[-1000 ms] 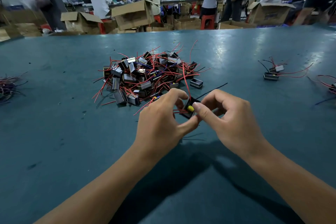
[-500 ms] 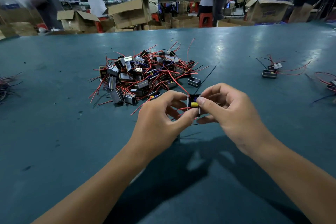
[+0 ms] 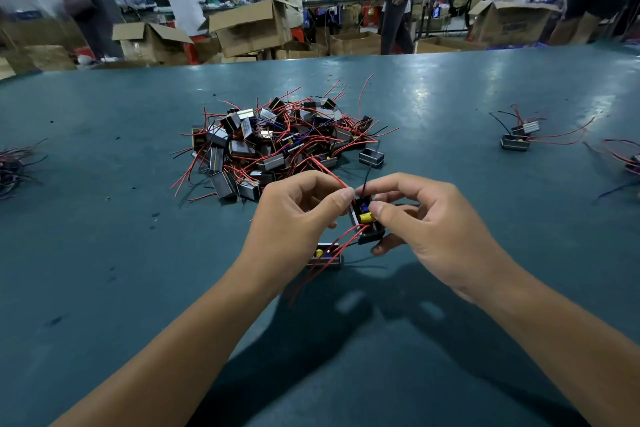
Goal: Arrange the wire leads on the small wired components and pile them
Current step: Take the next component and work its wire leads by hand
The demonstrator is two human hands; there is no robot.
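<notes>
Just above the teal surface (image 3: pixel 104 253), in front of the big tangled pile (image 3: pixel 277 146), we have one small black component (image 3: pixel 367 218) held up between both hands. Our left hand (image 3: pixel 294 222) pinches a red lead (image 3: pixel 334 177) at thumb and forefinger; our right hand (image 3: pixel 426 222) grips the component's body, thumb by its yellow part (image 3: pixel 365 217). Best, we'd judge, to keep the body steady and draw the lead out straight, gently, without yanking its root. Another component (image 3: pixel 325 255) lies on the surface under our left hand.

Two bare forearms, no sleeves, short trimmed fingernails
</notes>
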